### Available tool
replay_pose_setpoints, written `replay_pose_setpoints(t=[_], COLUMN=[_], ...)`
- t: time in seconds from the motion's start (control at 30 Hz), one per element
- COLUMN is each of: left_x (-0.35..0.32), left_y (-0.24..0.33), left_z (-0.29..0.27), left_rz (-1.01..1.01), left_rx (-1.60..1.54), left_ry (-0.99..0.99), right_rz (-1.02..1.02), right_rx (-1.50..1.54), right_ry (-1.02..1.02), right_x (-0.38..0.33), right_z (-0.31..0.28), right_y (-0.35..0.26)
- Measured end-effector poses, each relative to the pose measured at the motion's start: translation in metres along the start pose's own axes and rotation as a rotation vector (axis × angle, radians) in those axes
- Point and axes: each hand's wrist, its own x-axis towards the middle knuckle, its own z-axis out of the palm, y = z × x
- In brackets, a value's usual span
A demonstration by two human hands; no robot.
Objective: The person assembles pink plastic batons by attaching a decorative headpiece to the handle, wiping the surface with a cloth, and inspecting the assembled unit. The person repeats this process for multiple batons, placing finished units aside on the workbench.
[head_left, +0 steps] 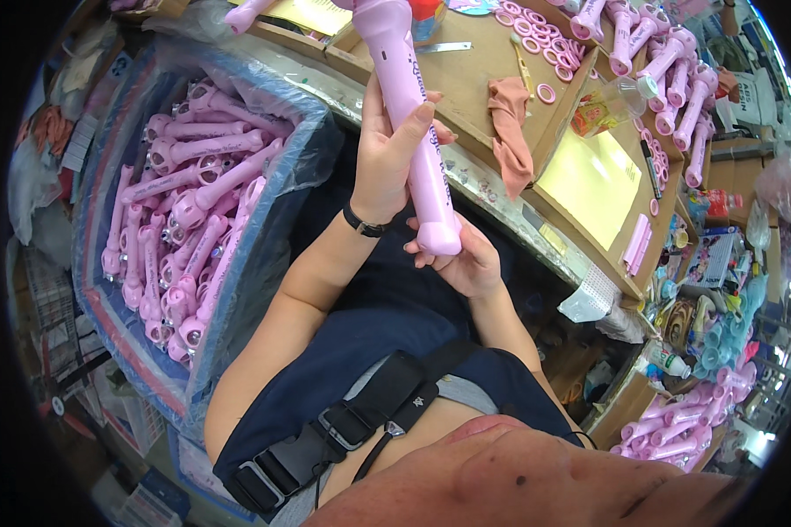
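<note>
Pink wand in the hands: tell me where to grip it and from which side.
Grip the pink wand around its straight middle shaft, from the left as the left hand does; the right hand cups the rounded lower end, since it stands nearly upright.

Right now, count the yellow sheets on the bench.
2. One yellow sheet lies right of the peach cloth; the other is at the top edge, left of the held pink wand. Others may be hidden.

Left hand (387, 162) raised at frame centre, fingers curled in a closed grip, forearm bare — right hand (466, 259) lower, just beside it, palm up, fingers cupped.
</note>
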Motion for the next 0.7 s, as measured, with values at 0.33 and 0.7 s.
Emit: replay_pose_setpoints(t=[0.33, 0.7], left_x=[-0.016, -0.061], left_y=[-0.024, -0.038], left_z=[0.016, -0.039], left_rz=[0.216, 0.178], left_rx=[0.587, 1.214], left_ry=[-0.602, -1.101], right_rz=[-0.172, -0.749], right_rx=[-0.804, -0.968], right_ry=[0.444, 1.174], right_x=[-0.041, -0.092], right_z=[-0.001, -0.075], right_y=[-0.033, -0.395])
